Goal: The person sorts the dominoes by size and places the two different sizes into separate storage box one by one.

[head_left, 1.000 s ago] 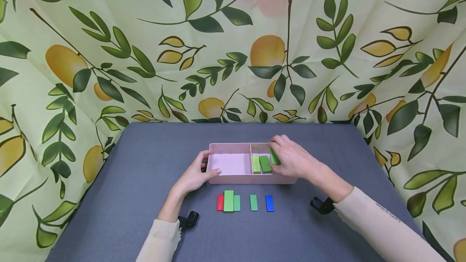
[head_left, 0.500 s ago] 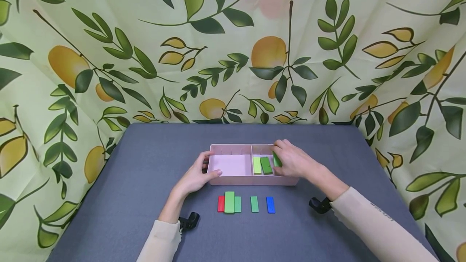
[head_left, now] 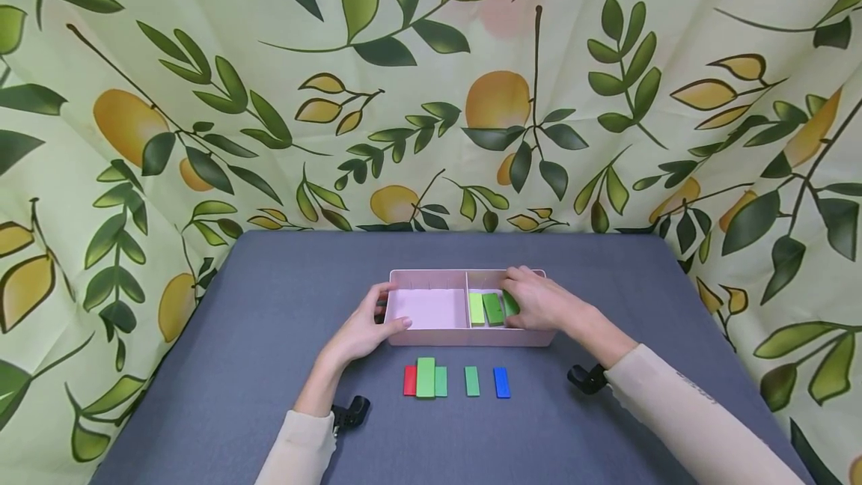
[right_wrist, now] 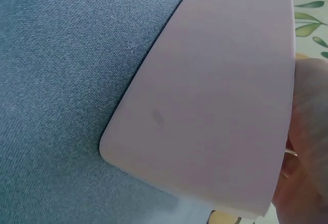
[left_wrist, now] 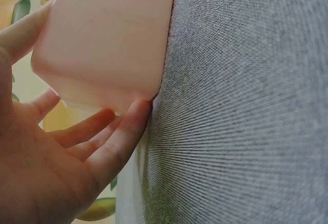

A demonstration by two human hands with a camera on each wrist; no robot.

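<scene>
A pink two-compartment box (head_left: 431, 337) stands on the table. My left hand (head_left: 360, 329) holds its left end, thumb over the front rim and fingers along the end wall; the left wrist view shows fingertips against the box's outside (left_wrist: 107, 39). In the right compartment, a light green block (head_left: 477, 309) and a darker green block (head_left: 494, 309) lie side by side. Just right of them, my right hand (head_left: 542, 300) pinches another green block (head_left: 510, 304), partly hidden by the fingers. The right wrist view has the box's outer wall (right_wrist: 205, 106) covering most of that hand (right_wrist: 310, 142).
In front of the box lie a red block (head_left: 409, 380), a larger green block (head_left: 426, 378) touching a smaller green one (head_left: 441, 382), a lone green block (head_left: 472, 381) and a blue block (head_left: 501, 382). A leaf-patterned curtain (head_left: 431, 21) hangs behind the grey table (head_left: 269, 283).
My right hand has sunk lower into the right compartment with its green block. The left hand keeps its hold on the box. The whole head view has shifted slightly.
</scene>
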